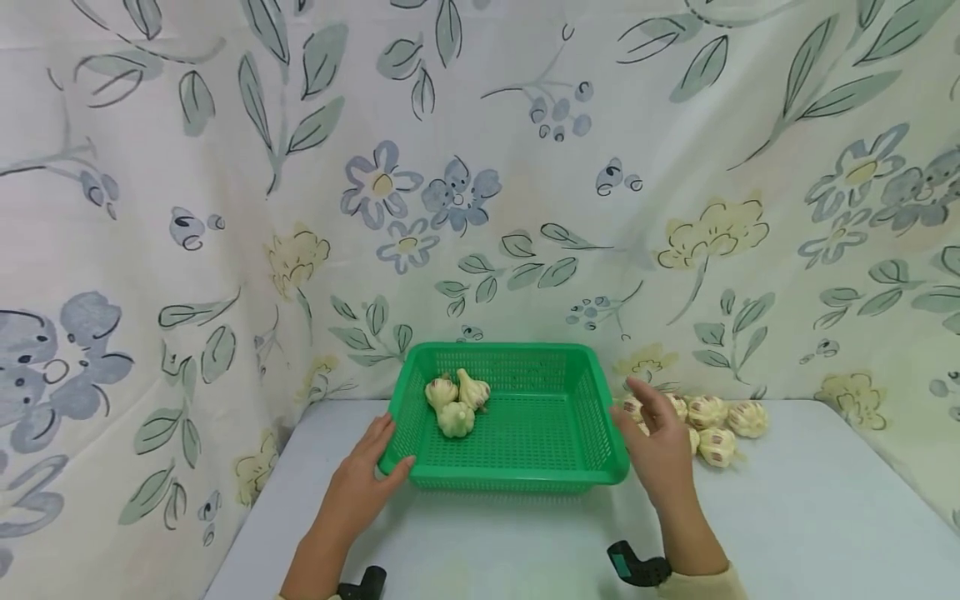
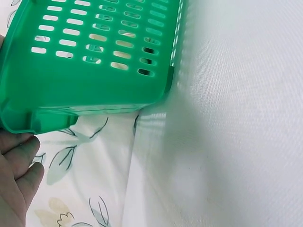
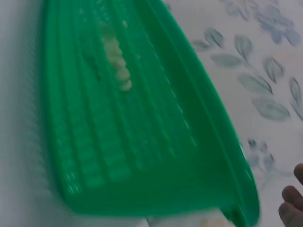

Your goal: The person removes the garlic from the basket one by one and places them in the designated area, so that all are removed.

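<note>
A green plastic basket (image 1: 517, 473) with slotted walls stands on the table, three garlic bulbs (image 1: 456, 419) grouped in its left part. At its left rim my left hand (image 1: 358, 479) touches the edge, thumb and fingers spread; in the left wrist view the fingertips (image 2: 29, 146) lie against the rim's underside. Beside the right rim is my right hand (image 1: 660, 446), its fingers parted and nothing seen in them. It partly covers a group of several garlic bulbs (image 1: 717, 447) on the table. In the right wrist view its fingertips (image 3: 291, 208) appear apart from the basket.
The white table (image 1: 525, 550) runs back to a hanging floral cloth (image 1: 480, 275) just behind the basket. Both wrists wear a black strap device, such as the one on the right wrist (image 1: 637, 567).
</note>
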Demonstrator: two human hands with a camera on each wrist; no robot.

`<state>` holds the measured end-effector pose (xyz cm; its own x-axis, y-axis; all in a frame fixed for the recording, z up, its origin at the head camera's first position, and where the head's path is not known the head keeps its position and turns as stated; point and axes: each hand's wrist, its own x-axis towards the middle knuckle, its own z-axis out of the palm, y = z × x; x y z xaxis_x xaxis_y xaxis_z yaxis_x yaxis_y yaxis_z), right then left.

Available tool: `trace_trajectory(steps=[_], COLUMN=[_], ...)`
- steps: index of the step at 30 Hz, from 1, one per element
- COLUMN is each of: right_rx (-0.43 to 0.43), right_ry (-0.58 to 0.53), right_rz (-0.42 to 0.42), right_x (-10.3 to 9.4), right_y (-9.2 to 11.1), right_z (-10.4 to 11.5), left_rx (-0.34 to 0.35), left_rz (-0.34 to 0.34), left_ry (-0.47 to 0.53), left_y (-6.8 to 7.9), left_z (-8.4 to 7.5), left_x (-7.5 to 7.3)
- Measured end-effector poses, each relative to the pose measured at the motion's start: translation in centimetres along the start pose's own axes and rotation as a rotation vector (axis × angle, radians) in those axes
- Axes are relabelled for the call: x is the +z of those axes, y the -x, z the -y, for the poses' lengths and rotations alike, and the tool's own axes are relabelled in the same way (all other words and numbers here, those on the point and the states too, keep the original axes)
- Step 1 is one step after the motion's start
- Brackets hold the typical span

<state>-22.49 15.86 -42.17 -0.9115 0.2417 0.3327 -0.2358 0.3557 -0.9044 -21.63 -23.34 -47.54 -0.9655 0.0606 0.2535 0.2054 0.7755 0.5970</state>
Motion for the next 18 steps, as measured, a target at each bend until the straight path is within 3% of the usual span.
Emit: trace_trajectory(steps=[7,18], right_rx=[-0.215,-0.255], right_ry=[0.109,0.224], right_rz=[0.196,0.394], right_x=[5.8,13.0], right_y=[0.1,-0.2], right_z=[0.5,1.5], left_rx=[-0.02,0.007], left_rz=[0.011,-0.025], left_ry=[0.004,0.013], left_y=[0.1,0.2], left_z=[0.1,0.0], left_x=[0.0,0.2])
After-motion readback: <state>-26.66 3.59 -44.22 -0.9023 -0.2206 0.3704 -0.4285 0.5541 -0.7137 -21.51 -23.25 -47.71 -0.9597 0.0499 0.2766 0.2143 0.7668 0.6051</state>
